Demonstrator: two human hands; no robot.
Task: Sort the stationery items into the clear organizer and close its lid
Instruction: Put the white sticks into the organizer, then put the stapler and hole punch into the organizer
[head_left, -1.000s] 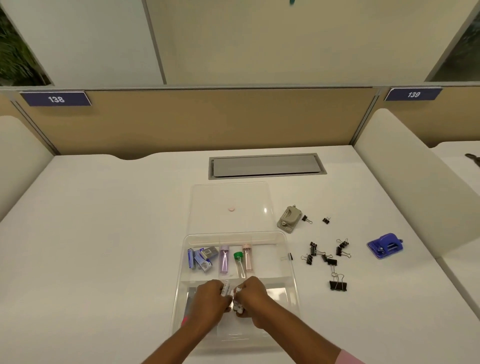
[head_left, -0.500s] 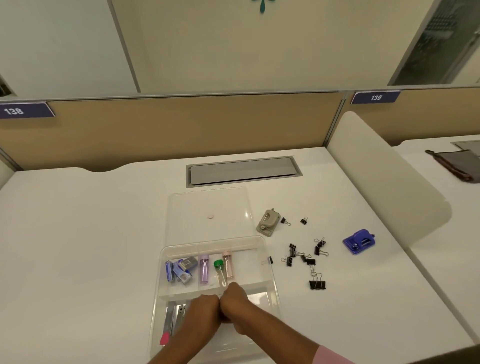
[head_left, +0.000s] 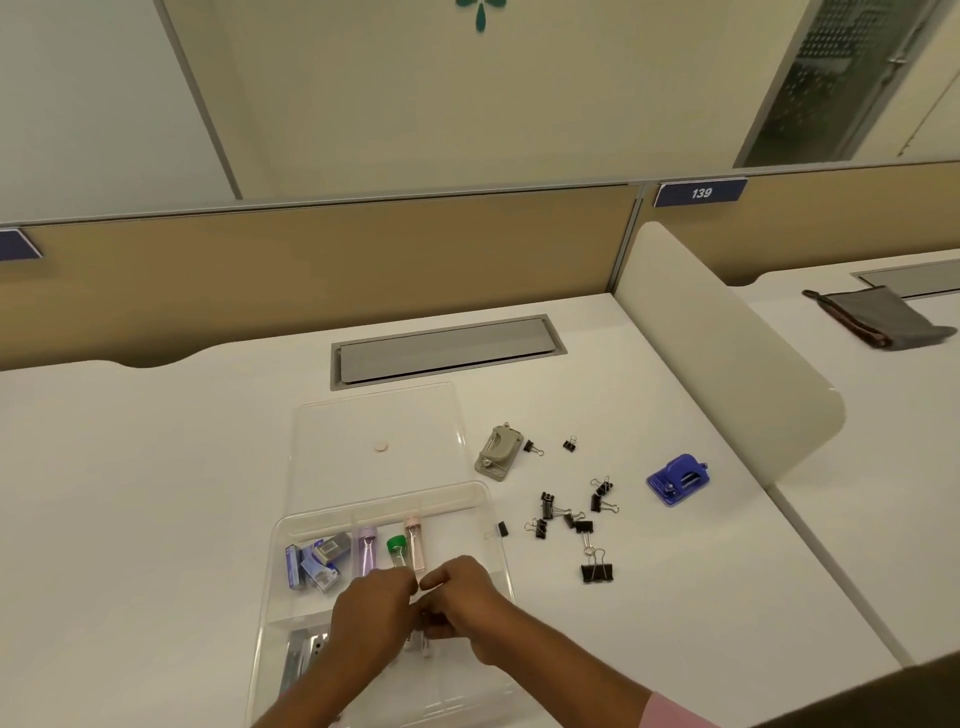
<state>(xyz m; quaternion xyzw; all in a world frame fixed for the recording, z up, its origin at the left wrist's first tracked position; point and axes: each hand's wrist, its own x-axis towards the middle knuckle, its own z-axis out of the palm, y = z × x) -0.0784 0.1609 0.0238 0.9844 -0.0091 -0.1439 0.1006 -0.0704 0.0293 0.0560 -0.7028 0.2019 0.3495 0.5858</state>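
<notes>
The clear organizer (head_left: 470, 493) lies open on the white desk, its lid (head_left: 379, 415) flat behind it. In its back compartment are blue staple boxes (head_left: 311, 564) and purple (head_left: 367, 548), green-capped (head_left: 397, 546) and pink (head_left: 414, 538) tubes. Metal items (head_left: 304, 652) lie in the front left compartment. My left hand (head_left: 371, 618) and right hand (head_left: 462, 603) meet over the organizer's middle, fingers pinched on a small white item (head_left: 420, 643) that is mostly hidden. Several black binder clips (head_left: 571, 519) are scattered to the right, with a grey punch (head_left: 498, 449) and a blue punch (head_left: 678, 478).
A grey cable hatch (head_left: 447, 351) is set into the desk behind the lid. A white curved divider (head_left: 727, 353) bounds the desk on the right, with a grey pouch (head_left: 883, 319) on the neighbouring desk. A tan partition runs along the back.
The view has swung to the right, so everything sits further left in frame. My hands stay together over the organizer and now overlap the near ends of the tubes.
</notes>
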